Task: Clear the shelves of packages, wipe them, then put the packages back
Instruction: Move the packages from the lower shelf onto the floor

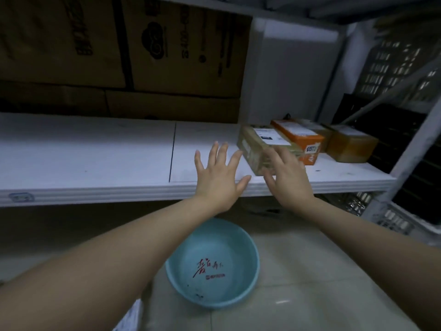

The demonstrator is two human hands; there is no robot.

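A white shelf (95, 161) runs across the view. On its right part stand a taped brown package (256, 149), an orange box (300, 139) behind it and another brown package (350, 145) at the far right. My left hand (220, 177) hovers over the shelf's front edge with fingers spread, just left of the taped brown package. My right hand (286, 175) lies flat against that package's near side, fingers straight. Neither hand holds anything.
Big cardboard cartons (167, 48) are stacked behind the shelf. A light blue basin (229, 297) sits on the tiled floor below my arms. Slatted crates (393, 220) stand at the right, beside a white shelf post (415, 149).
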